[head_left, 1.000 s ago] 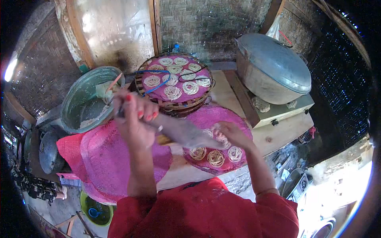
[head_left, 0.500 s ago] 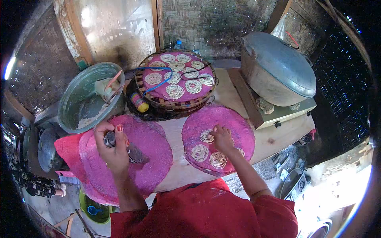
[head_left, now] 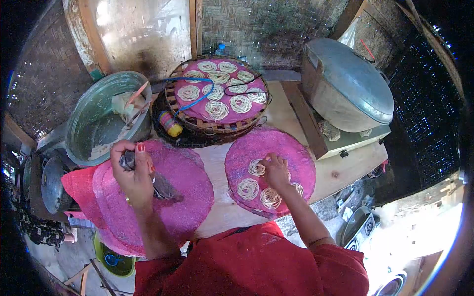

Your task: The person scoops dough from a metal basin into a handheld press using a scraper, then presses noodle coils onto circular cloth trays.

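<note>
My left hand (head_left: pixel 134 173) is wrapped round the dark handle of a tool (head_left: pixel 165 190), whose grey end points down over the left pink cloth (head_left: pixel 190 172). Over the right pink round cloth (head_left: pixel 256 140) is my right hand (head_left: pixel 275 170), its fingers bent down at the noodle nests; whether they grip any strands is hidden. Several pale coiled noodle nests lie on this cloth, among them one at the lower left (head_left: pixel 248 189) and one at the bottom (head_left: pixel 270 198). My right hand partly covers the others.
Behind stands a round woven tray (head_left: pixel 170 98) with several nests on pink cloth. A green basin (head_left: pixel 81 123) with dough and a pink-handled utensil is at the left. A large lidded metal pot (head_left: pixel 335 93) sits on a stove at the right. A yellow-and-pink roll (head_left: pixel 170 124) lies beside the tray.
The tool in my left hand has swung from above the right cloth back to the left cloth, pointing down. My right hand has moved slightly left over the nests. The view has shifted a little.
</note>
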A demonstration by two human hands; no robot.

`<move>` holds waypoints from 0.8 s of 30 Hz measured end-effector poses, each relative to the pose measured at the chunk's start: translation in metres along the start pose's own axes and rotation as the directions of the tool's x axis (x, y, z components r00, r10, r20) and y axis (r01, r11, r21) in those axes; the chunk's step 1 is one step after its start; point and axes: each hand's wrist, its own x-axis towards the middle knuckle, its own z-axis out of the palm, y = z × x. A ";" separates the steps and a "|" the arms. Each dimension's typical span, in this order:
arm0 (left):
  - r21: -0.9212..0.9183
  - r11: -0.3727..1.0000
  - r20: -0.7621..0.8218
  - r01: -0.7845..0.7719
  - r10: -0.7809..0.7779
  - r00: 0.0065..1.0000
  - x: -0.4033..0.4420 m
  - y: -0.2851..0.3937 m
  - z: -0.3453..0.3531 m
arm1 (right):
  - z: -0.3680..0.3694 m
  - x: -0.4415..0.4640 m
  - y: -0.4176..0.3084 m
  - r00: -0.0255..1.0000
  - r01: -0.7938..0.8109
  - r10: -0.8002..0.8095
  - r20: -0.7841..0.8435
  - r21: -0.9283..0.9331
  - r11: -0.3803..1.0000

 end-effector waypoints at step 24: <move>-0.202 0.977 -0.017 0.065 -0.070 0.997 0.007 -0.016 -0.033 | -0.020 -0.019 0.010 0.973 -0.147 0.161 -0.165 0.094 0.985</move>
